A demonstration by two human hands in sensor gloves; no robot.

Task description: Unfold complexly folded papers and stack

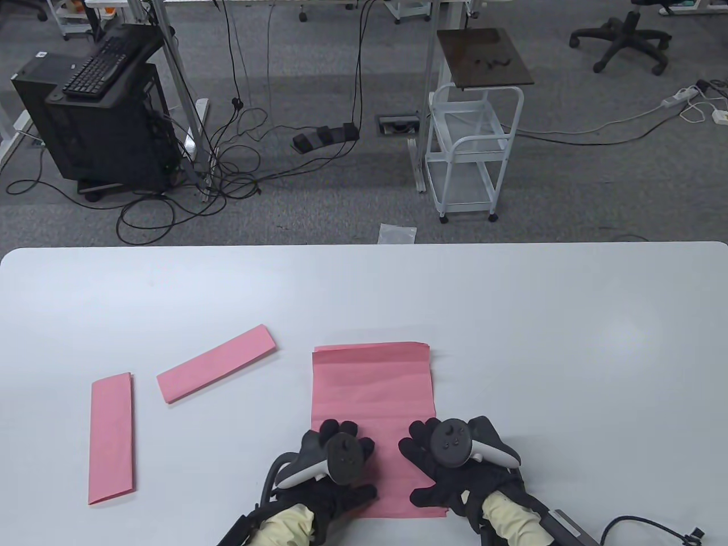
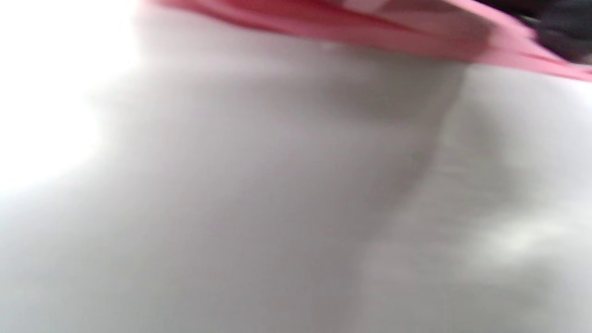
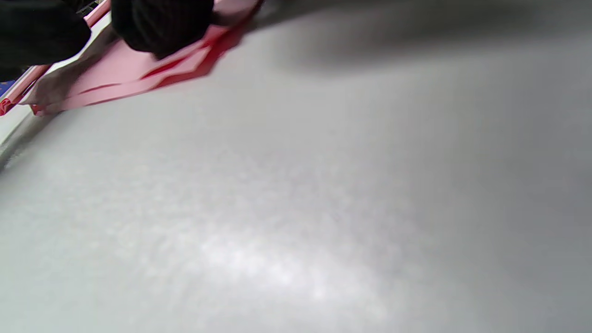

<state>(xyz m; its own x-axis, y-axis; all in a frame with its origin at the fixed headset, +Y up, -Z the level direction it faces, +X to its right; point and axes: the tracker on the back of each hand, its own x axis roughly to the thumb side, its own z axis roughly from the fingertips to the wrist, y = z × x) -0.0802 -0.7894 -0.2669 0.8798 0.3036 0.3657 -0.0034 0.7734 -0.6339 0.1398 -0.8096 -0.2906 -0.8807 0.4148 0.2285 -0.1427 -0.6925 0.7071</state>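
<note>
Handling the pink sheet (image 1: 372,387) at lower centre of the bench (image 1: 512,318) looks fiddly: thin, floppy, tear-prone. Left hand (image 1: 330,460) and right hand (image 1: 455,460) press its near end; fingers' curl unclear. Grab edges. Two folded strips (image 1: 216,364) lie left.

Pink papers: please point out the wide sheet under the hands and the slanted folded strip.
wide sheet (image 1: 372,381), table view, its bare middle above the hands
slanted folded strip (image 1: 216,363), table view, its middle
</note>
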